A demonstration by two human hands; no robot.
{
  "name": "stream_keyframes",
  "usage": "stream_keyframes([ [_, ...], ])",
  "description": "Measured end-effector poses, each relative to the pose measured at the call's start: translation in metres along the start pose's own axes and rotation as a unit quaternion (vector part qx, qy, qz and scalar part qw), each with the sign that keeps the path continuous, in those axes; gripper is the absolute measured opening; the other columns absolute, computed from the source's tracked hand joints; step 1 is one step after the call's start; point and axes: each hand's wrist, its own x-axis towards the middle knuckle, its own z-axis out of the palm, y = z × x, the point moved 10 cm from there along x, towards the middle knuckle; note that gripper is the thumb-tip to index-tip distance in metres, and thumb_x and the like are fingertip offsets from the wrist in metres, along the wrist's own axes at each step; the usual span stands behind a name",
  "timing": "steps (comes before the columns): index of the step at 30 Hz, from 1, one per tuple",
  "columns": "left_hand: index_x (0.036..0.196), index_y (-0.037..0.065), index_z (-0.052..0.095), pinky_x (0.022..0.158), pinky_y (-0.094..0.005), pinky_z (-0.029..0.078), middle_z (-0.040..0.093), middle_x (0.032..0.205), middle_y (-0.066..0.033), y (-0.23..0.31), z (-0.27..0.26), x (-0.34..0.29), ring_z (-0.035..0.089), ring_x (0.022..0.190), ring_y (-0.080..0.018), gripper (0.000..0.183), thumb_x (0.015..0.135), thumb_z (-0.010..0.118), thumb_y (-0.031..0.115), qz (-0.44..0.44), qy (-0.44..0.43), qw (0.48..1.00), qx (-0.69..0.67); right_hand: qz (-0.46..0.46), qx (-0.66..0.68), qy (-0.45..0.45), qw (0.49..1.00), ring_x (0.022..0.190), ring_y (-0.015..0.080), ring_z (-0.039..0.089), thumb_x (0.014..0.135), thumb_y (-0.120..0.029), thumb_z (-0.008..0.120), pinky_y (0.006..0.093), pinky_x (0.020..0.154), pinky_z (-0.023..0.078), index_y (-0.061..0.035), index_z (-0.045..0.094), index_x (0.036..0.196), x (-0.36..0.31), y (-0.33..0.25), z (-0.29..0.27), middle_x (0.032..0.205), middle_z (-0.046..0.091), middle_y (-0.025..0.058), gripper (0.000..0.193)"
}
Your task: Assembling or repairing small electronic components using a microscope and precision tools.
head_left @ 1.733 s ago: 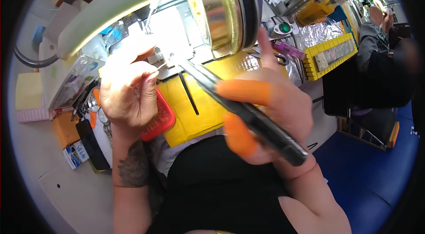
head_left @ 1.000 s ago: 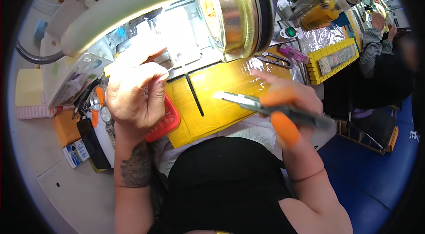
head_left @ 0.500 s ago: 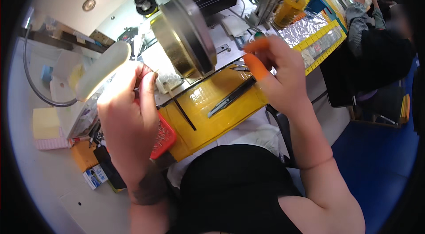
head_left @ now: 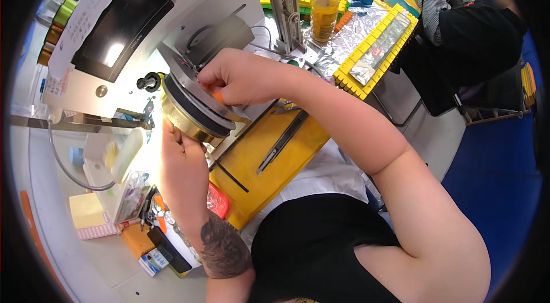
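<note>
A round, brass-coloured drum-like part (head_left: 182, 119) with a black band and a grey metal side stands on the machine in front of me. My left hand (head_left: 186, 157) is below its lower left edge, fingers pinched together in bright glare. Whatever they hold is too small or hidden to make out. Across the drum's grey side reaches my right hand (head_left: 243, 76), its fingers curled inward. An orange finger cover shows on it, and its fingertips are partly hidden. Below both hands, a utility knife (head_left: 282, 143) and a thin black rod (head_left: 230, 177) lie on a yellow mat (head_left: 269, 174).
A red tray (head_left: 218, 201) of small pieces is beside my left forearm. Bottle of amber liquid (head_left: 325, 13) and a yellow ridged tray (head_left: 350, 75) stand at the right, past a metal post (head_left: 282, 2). A dark screen (head_left: 117, 33) is upper left. Another person (head_left: 467, 45) sits far right.
My right hand has moved left from above the mat to the drum's grey side. My left hand has come under the drum's lower edge. The head view has shifted.
</note>
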Motion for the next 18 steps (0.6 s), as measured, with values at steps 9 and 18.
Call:
stream_keyframes([
  [9, 0.116, 0.002, 0.064, 0.062, -0.0287, 0.046, 0.064, 0.077, -0.0026, 0.006, -0.006, -0.005, 0.055, 0.064, -0.0092, 0.025, 0.096, 0.049, 0.004, -0.022, 0.059, 0.998, 0.017, -0.089, -0.031, 0.012, 0.996, 0.060, 0.0149, 0.055, 0.083, -0.004, 0.063, 0.0308, 0.061, 0.046, 0.0017, 0.064, 0.085, -0.005, -0.011, -0.002, 0.063, 0.056, 0.0086, 0.006],
  [18, 0.076, -0.001, 0.061, 0.055, -0.0263, 0.039, 0.055, 0.064, -0.0048, -0.066, -0.043, -0.047, 0.048, 0.056, -0.0103, 0.017, 0.090, 0.071, 0.003, 0.093, 0.085, 0.991, -0.041, -0.197, -0.021, 0.550, 0.812, 0.082, 0.0158, 0.067, 0.090, 0.000, 0.064, 0.0271, 0.074, 0.054, -0.0001, 0.068, 0.108, -0.198, -0.057, -0.175, 0.092, 0.071, 0.0068, 0.018],
])
